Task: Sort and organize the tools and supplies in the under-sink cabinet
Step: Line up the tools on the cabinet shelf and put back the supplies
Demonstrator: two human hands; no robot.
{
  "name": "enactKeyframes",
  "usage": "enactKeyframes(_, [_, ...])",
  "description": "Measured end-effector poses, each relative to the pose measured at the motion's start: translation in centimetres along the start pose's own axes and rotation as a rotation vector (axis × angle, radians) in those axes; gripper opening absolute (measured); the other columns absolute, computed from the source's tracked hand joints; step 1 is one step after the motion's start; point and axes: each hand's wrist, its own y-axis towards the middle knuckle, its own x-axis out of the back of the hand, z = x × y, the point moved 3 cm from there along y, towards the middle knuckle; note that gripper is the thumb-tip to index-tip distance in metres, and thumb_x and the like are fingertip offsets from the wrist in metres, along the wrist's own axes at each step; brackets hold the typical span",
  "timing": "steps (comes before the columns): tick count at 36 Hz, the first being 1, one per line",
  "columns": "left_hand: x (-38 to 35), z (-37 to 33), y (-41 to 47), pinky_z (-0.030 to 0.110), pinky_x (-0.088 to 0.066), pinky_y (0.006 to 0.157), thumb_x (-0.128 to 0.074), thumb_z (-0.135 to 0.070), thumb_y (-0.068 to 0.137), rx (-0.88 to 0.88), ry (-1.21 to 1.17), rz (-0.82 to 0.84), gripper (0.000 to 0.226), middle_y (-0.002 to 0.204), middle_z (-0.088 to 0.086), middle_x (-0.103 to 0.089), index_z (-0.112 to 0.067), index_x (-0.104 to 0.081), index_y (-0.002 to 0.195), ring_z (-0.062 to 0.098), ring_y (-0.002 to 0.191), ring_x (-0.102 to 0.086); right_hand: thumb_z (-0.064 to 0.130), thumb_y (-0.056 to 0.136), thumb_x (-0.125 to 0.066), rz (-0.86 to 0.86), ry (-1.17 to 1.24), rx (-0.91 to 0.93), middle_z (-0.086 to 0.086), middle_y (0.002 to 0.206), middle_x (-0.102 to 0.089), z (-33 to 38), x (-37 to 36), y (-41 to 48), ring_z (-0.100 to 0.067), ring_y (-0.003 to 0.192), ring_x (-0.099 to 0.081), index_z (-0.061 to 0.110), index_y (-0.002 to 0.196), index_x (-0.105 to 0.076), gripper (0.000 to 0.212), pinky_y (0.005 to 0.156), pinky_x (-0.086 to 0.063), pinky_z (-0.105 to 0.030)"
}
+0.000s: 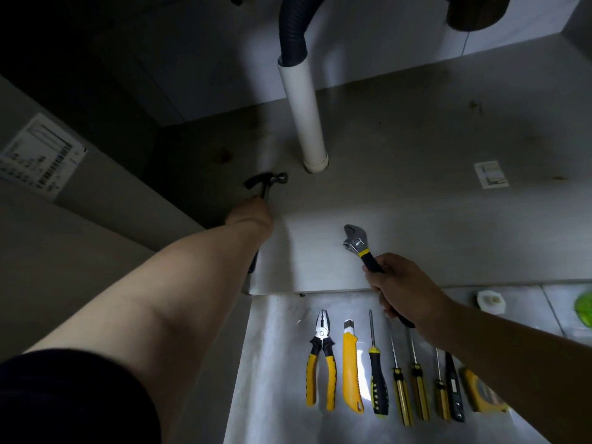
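Inside the dim cabinet my left hand (249, 214) grips the handle of a black claw hammer (265, 181), its head pointing toward the back beside the white drain pipe (304, 113). My right hand (405, 288) grips the black-and-yellow handle of an adjustable wrench (355, 240), whose jaw is over the cabinet floor (432, 200). On the lit floor in front lie, in a row, yellow-handled pliers (321, 354), a yellow utility knife (351, 366), several screwdrivers (378, 379), a dark tester pen (455, 389) and a yellow tape measure (482, 394).
A black corrugated hose (292, 27) enters the pipe's top. The left cabinet wall carries a barcode label (40, 155). A small sticker (490, 174) lies on the cabinet floor at right. A white fitting (490, 301) and something green (584, 307) sit on the tiles at far right.
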Motion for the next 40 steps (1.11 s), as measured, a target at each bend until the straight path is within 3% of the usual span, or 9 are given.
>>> enactKeyframes(8, [-0.1,-0.5,-0.7,0.042,-0.048,0.099,-0.039,-0.011,0.107,-0.01,0.12,-0.028,0.031,0.141,0.016,-0.056,-0.006,-0.054,0.134,0.034,0.13,-0.055,0.009,0.1,-0.054,0.004,-0.013,0.011,-0.014,0.072,-0.046,0.0,-0.1,-0.3,-0.016,0.05,-0.044,0.0,0.11,-0.057,0.014,0.043,-0.038,-0.026])
enactKeyframes(19, [-0.4,-0.6,-1.3,0.04,-0.05,0.091,-0.037,-0.011,0.107,0.006,0.119,-0.072,0.032,0.135,0.014,-0.061,-0.006,-0.054,0.134,0.032,0.123,-0.06,0.012,0.102,-0.052,0.006,-0.022,0.021,-0.01,0.071,-0.045,0.2,-0.3,-0.9,-0.013,0.048,-0.043,-0.003,0.106,-0.053,0.016,0.041,-0.039,-0.023])
enactKeyframes(27, [-0.5,-0.6,-1.9,0.037,-0.045,0.078,-0.034,-0.01,0.107,-0.004,0.054,-0.106,0.035,0.13,0.013,-0.065,-0.006,-0.06,0.129,0.031,0.118,-0.064,0.011,0.103,-0.048,0.026,0.031,0.031,-0.008,0.074,-0.048,0.7,-0.7,-1.7,-0.014,0.051,-0.042,0.007,0.103,-0.055,0.008,0.043,-0.039,-0.024])
enactKeyframes(30, [-1.0,-0.6,-2.4,0.043,-0.05,0.09,-0.032,-0.011,0.106,0.004,0.023,-0.128,0.035,0.138,0.017,-0.057,-0.004,-0.051,0.135,0.034,0.126,-0.057,0.01,0.104,-0.046,0.021,0.031,0.036,-0.009,0.078,-0.05,0.7,-0.8,-2.0,-0.015,0.053,-0.042,0.003,0.108,-0.054,0.012,0.044,-0.039,-0.025])
enactKeyframes(34, [-1.7,-1.1,-3.8,0.042,-0.045,0.098,-0.044,-0.019,0.104,-0.086,-0.036,-0.253,0.038,0.14,0.017,-0.049,-0.008,-0.042,0.14,0.034,0.129,-0.046,0.006,0.103,-0.039,0.014,0.043,0.036,-0.012,0.082,-0.051,0.7,-1.0,-2.2,-0.015,0.053,-0.042,0.003,0.111,-0.053,0.016,0.047,-0.038,-0.028])
enactKeyframes(36, [-1.8,-1.7,-5.0,0.043,-0.044,0.098,-0.052,-0.026,0.101,-0.199,-0.147,-0.331,0.037,0.135,0.017,-0.05,-0.009,-0.047,0.133,0.034,0.124,-0.048,0.003,0.103,-0.035,-0.009,0.046,0.044,-0.011,0.083,-0.054,1.0,-1.3,-2.1,-0.017,0.054,-0.045,0.006,0.11,-0.054,0.02,0.049,-0.039,-0.029])
enactKeyframes(38, [-1.8,-2.3,-6.9,0.041,-0.047,0.094,-0.055,-0.031,0.1,-0.23,-0.462,-0.347,0.03,0.124,0.017,-0.057,-0.006,-0.058,0.116,0.034,0.113,-0.054,0.001,0.101,-0.034,-0.023,0.054,0.056,-0.012,0.086,-0.055,1.4,-1.7,-2.0,-0.019,0.056,-0.047,0.009,0.11,-0.054,0.024,0.054,-0.04,-0.031])
enactKeyframes(40, [-2.0,-3.0,-9.3,0.036,-0.048,0.082,-0.055,-0.035,0.102,-0.181,-0.899,-0.195,0.032,0.098,0.012,-0.068,-0.006,-0.066,0.094,0.03,0.093,-0.063,0.0,0.101,-0.034,-0.032,0.1,0.075,-0.014,0.09,-0.055,2.0,-2.2,-1.9,-0.021,0.058,-0.049,0.01,0.11,-0.054,0.024,0.055,-0.042,-0.031])
